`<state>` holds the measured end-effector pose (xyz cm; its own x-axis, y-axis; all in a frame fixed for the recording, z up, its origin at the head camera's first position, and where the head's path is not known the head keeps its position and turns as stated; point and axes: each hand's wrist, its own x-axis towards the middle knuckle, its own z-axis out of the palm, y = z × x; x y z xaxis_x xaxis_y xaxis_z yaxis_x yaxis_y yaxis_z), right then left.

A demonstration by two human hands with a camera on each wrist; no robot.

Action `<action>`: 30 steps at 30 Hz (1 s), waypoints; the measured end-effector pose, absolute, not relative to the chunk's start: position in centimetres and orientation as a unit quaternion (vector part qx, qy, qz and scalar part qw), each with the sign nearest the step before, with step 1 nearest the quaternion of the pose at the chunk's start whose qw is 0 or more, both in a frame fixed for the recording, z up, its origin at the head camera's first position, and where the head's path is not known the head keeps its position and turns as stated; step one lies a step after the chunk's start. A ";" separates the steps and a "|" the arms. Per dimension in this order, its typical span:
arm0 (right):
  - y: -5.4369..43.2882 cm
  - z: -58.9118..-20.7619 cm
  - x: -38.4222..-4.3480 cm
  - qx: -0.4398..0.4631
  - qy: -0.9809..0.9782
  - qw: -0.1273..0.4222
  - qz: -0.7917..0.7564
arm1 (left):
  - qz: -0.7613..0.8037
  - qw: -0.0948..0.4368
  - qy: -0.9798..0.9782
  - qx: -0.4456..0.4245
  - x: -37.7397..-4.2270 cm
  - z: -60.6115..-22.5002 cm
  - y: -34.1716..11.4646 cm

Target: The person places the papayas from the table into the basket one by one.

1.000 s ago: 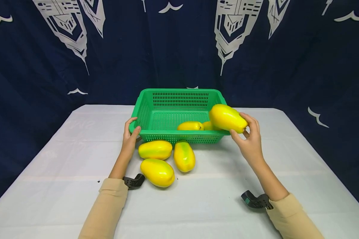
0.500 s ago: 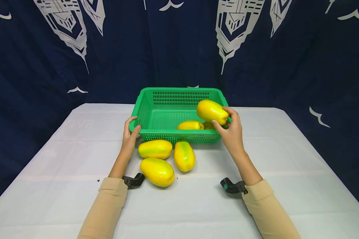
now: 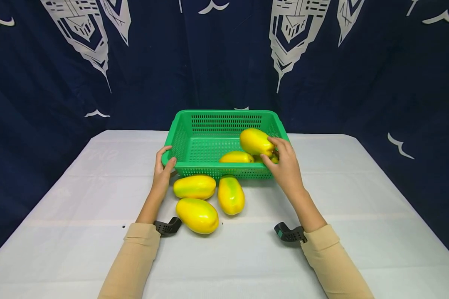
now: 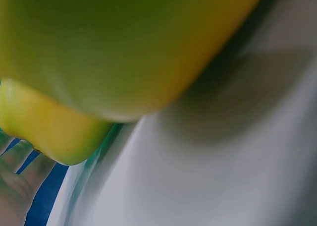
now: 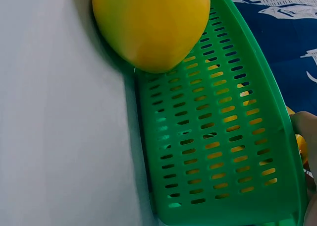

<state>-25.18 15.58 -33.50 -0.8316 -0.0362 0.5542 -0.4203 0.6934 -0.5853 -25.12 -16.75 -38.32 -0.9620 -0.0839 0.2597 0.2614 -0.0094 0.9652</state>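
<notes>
In the head view a green plastic basket with slotted walls stands on the table. My left hand grips its front left corner, thumb over the rim. My right hand pinches a glossy yellow papaya by its end, over the basket's right side. Below it, a second papaya lies in the basket, and another beside it is mostly hidden by the front rim and my hand. The right wrist view shows yellow through the slots of the basket wall, with the right hand partly visible at the edge.
In front of the basket lie three papayas: one on the left, a nearer one, and an upright-pointing one with a green patch. A white cloth covers the table. Behind hangs a dark blue patterned curtain.
My right hand has carried its papaya leftward from beyond the basket's right rim to over the inside, lowering slightly in the last half second. My left hand keeps its grip on the corner.
</notes>
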 end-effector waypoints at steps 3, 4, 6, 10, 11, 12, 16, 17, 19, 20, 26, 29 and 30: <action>15.6 -33.4 -25.1 0.127 -0.876 0.253 0.390 | -0.706 0.126 -0.693 -0.065 -25.2 -38.6 -16.8; 15.7 -33.4 -25.1 0.127 -0.873 0.251 0.400 | -0.705 0.128 -0.694 -0.065 -25.2 -38.6 -16.8; 15.7 -33.3 -25.0 0.127 -0.864 0.249 0.418 | -0.703 0.131 -0.696 -0.064 -25.3 -38.6 -16.8; 15.8 -33.0 -24.9 0.132 -0.852 0.254 0.438 | -0.703 0.130 -0.696 -0.066 -25.3 -38.6 -16.8; 15.9 -32.9 -24.9 0.135 -0.849 0.257 0.441 | -0.704 0.129 -0.695 -0.067 -25.3 -38.6 -16.8; 15.9 -32.8 -24.8 0.137 -0.847 0.258 0.444 | -0.705 0.128 -0.694 -0.067 -25.3 -38.6 -16.8; 16.0 -32.2 -24.4 0.144 -0.840 0.259 0.455 | -0.705 0.130 -0.694 -0.068 -25.3 -38.5 -16.8; 16.0 -32.0 -24.3 0.146 -0.839 0.258 0.456 | -0.705 0.130 -0.693 -0.069 -25.3 -38.5 -16.7; 16.0 -31.6 -24.0 0.149 -0.838 0.258 0.457 | -0.707 0.129 -0.692 -0.072 -25.3 -38.5 -16.7; 16.1 -31.5 -23.8 0.152 -0.838 0.257 0.457 | -0.708 0.128 -0.691 -0.073 -25.3 -38.5 -16.7; 15.8 -30.2 -22.6 0.170 -0.841 0.247 0.451 | -0.707 0.125 -0.692 -0.075 -25.3 -38.6 -16.8; 15.5 -29.5 -21.9 0.188 -0.843 0.233 0.447 | -0.708 0.127 -0.691 -0.075 -25.3 -38.5 -16.8; 15.4 -29.3 -21.7 0.194 -0.843 0.227 0.447 | -0.709 0.127 -0.690 -0.075 -25.2 -38.4 -16.8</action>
<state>-21.69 15.40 -29.33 -0.8212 -0.1241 0.5569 -0.5304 0.5257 -0.6650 -25.24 -16.81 -38.41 -0.9564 -0.0772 0.2816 0.2836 -0.0158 0.9588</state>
